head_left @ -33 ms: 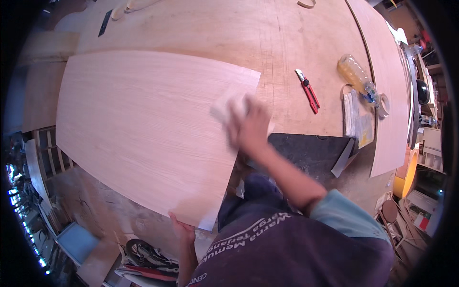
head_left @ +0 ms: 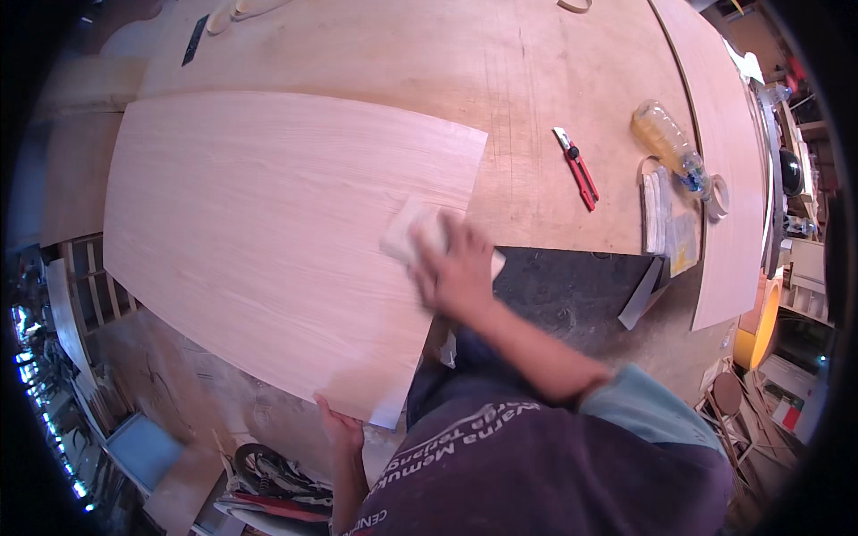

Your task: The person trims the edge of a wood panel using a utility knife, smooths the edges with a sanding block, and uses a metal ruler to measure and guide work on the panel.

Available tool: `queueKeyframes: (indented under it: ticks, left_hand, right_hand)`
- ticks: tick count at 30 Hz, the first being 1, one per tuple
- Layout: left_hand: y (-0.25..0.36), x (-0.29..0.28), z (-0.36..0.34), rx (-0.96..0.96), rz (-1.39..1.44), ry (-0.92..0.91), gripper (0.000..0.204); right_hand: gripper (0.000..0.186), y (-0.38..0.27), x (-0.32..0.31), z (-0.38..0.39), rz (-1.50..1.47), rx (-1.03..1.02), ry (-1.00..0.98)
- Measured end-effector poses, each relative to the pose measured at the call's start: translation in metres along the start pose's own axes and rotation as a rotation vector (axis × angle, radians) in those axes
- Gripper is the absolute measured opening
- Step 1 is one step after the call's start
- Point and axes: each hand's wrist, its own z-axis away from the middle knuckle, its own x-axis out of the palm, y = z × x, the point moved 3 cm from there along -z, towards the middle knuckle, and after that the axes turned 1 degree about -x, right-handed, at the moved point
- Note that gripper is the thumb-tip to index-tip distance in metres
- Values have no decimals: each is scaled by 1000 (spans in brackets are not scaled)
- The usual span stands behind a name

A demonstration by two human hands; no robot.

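Note:
A pale wood-grain panel (head_left: 259,214) lies at a slant on the plywood table (head_left: 536,80), its lower corner past the table's edge. My right hand (head_left: 454,268) presses a whitish folded cloth or pad (head_left: 400,230), blurred by motion, onto the panel near its right edge, fingers bent over it. My left hand (head_left: 342,424) grips the panel's bottom edge near the lower corner, partly hidden under it. To the right lie a red utility knife (head_left: 581,179) and a plastic bottle (head_left: 661,134) with yellow contents, on its side.
Beside the bottle are a tape roll (head_left: 717,198) and folded pale material (head_left: 654,214). A long board (head_left: 733,250) runs along the right, a dark strip (head_left: 195,40) lies at the back left. Below left are a motorcycle (head_left: 268,482) and blue tray (head_left: 141,447); scrap wood (head_left: 742,420) fills the lower right.
My right hand and the pad have moved a little toward me and left along the panel. My left hand stays on the edge.

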Motion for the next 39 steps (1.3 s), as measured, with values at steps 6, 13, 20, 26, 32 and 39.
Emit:
queueKeyframes:
  ticks: [6,13,20,26,32,39]
  left_hand:
    - [2,4,-2,-68,-21,14,69]
    - [7,4,10,-82,38,-40,66]
    - [2,53,6,-169,-43,-113,70]
    - [-14,41,-22,-170,-24,-318,74]
    - [-27,60,-32,-161,-77,-543,79]
    - [-27,60,-46,-269,-382,-642,77]
  right_hand:
    - [60,139,-45,-144,75,296,285]
    - [69,-1,-2,24,22,-94,108]
    - [57,54,-28,-42,173,68,275]
    - [51,-87,10,235,-191,-212,31]
    - [63,-87,5,414,-85,373,170]
    - [63,-77,69,416,-511,1006,533]
